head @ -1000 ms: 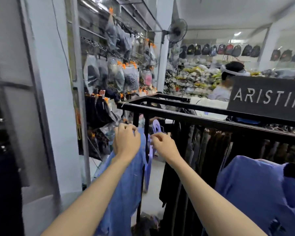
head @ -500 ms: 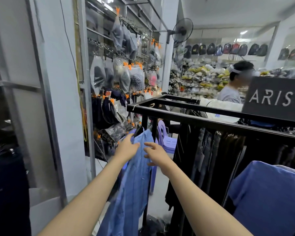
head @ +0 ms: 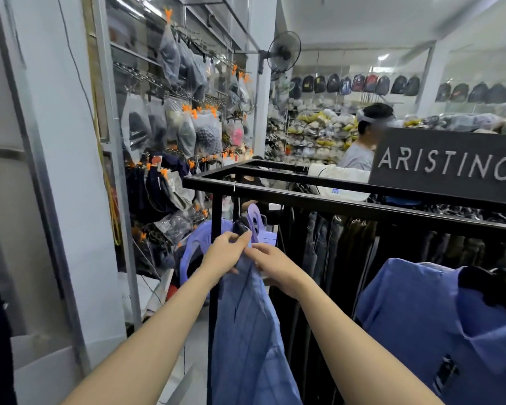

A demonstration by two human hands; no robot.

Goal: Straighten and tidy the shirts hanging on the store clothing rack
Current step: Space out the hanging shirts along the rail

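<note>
A light blue checked shirt (head: 246, 325) hangs from a hook on the left end of the black clothing rack (head: 289, 192). My left hand (head: 227, 255) grips the shirt's top near the collar. My right hand (head: 272, 266) pinches the fabric just beside it, at the shirt's upper right edge. A second blue shirt (head: 438, 325) hangs on a dark hanger at the right. Dark trousers (head: 327, 244) hang in a row under the rack's near rail.
A black ARISTINO sign (head: 447, 168) stands on the rack. Purple plastic chairs (head: 199, 244) sit behind the rack's corner post. Bagged goods (head: 187, 124) hang on the left wall. A person (head: 362, 141) stands beyond the rack. A white pillar (head: 62, 171) is at my left.
Both hands have come down from the hanger's top to the shirt's collar area and closed together on the fabric. The view has shifted left, showing the whole sign.
</note>
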